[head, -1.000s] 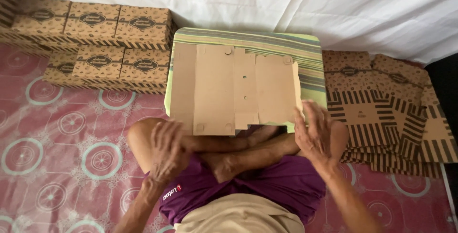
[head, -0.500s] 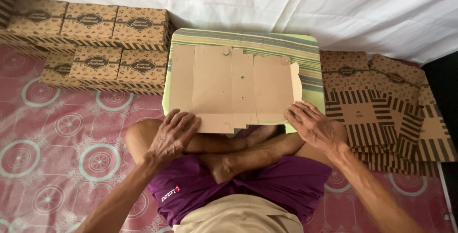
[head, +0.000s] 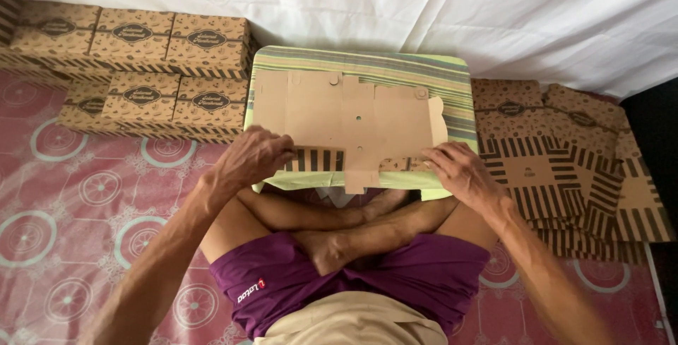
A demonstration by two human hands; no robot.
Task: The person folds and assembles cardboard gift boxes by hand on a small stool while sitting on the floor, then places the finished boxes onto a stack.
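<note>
blank: flat box blank on the striped table, near edge right under both sets of fingers
left hand: fingers curled, pinching the striped flap
right hand: fingers spread flat, pressing
risk: uneven pull could crease the flap crooked, I'd guess

Home floor used as a small box-making spot, pink patterned floor mat, white cloth backdrop, low striped table, rows of assembled printed cardboard boxes, pile of flat box blanks, person seated cross-legged
</note>
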